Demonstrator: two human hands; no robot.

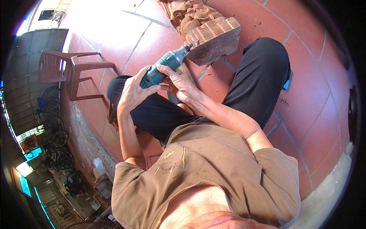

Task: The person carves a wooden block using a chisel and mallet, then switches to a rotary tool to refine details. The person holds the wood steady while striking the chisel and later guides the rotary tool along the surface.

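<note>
Fingers of both hands wrap one green power tool (164, 65), a slim handheld rotary carver, held above the person's lap. Left hand (132, 91) closes round the rear of its body, thumb across the top. Right hand (179, 82) curls round the middle, nearer the nose. Neither hand is open; both grip the tool firmly.

Largest in view is the red tile floor (312, 91), on which the person sits with legs in black trousers (251, 84) folded. Toward the floor's far edge lies a carved wooden block (207, 32), reddish brown, with deep ridges cut along one face and ornate carving behind. The tool's bit touches the block's near corner. Off to the left stands a red plastic chair (65, 70), well apart from the hands.

The block looks heavy and stiff, likely to stay put under light pressure, though its fine carved ridges could chip. The tool seems light, rigid and smooth-sided; its thick middle and rear are the sensible places to hold, clear of the spinning tip.

Open floor lies on the right of the block. The raised knee close beside it narrows the room on the near side.
</note>
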